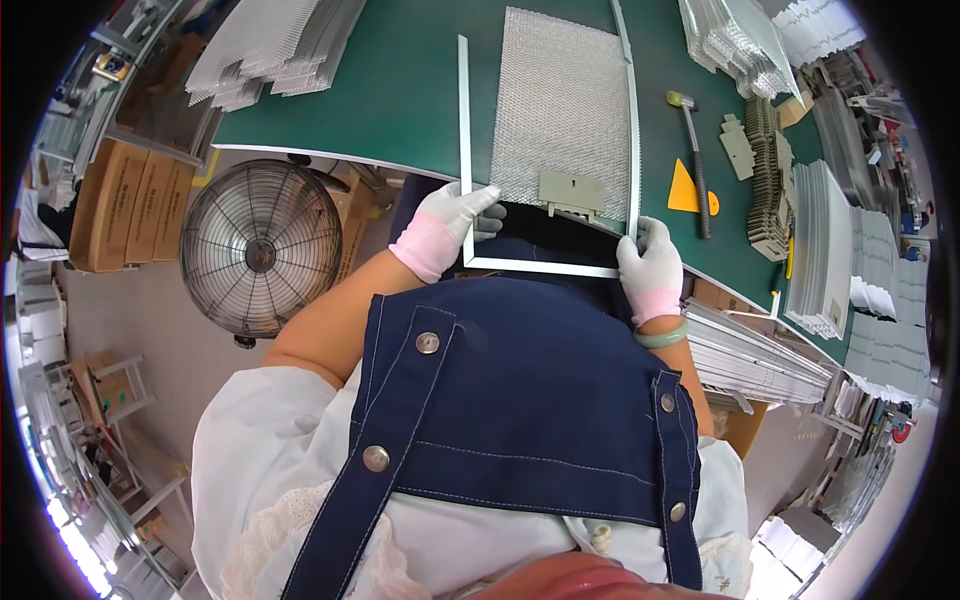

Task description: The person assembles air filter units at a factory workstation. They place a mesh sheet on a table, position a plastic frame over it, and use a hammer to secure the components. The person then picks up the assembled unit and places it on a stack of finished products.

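Note:
A white metal frame [540,266], U-shaped with its closed side toward me, extends over the table's near edge. My left hand [448,228], in a white and pink glove, is closed around the frame's left side near its corner. At the near right corner, my gloved right hand [650,264] grips the frame with the thumb against it. Between the frame's sides lies a silvery mesh panel [562,105], apart from the left side and close along the right one. A grey-green notched plate [572,193] sits at the panel's near edge.
On the green table [400,120], a mallet [692,150] and a yellow triangular piece [686,188] lie to the right. Beyond them stand a row of grey-green plates [768,185] and stacked panels [818,250]. More mesh panels [270,50] overhang at far left. A fan [260,250] stands left of me.

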### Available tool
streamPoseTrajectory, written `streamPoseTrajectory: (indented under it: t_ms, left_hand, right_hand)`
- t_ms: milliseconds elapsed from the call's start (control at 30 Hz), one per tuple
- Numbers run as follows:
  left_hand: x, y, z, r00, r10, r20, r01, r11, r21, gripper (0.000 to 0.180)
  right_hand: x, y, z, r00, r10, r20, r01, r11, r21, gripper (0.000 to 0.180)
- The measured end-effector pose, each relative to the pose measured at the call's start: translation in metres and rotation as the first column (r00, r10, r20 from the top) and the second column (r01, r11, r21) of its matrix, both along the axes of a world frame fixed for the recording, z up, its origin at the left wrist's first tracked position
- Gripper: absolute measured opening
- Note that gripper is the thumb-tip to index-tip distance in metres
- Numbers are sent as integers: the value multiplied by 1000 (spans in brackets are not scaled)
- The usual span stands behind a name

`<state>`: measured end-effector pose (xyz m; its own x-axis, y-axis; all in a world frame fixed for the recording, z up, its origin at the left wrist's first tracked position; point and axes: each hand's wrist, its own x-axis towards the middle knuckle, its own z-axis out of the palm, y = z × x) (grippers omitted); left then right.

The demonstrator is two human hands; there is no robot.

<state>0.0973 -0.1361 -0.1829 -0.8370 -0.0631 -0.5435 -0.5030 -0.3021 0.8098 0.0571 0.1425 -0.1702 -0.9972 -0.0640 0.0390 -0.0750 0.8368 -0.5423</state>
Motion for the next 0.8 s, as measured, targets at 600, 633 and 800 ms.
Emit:
streamPoseTrajectory:
  t_ms: [600,633,800]
  left_hand:
    - [17,-46,-20,955,-284,-89,291,954,74,30]
    - [18,-46,-16,948,-305,-87,308,951,19,30]
    - [25,-37,-11,962,-235,-140,250,963,102,39]
  right_hand:
    - [16,6,-9,835,38,549,409,625,-665,22]
    - [14,0,-10,838,43,545,372,686,-626,22]
    - [23,-1,-20,788,67,612,546,384,-745,38]
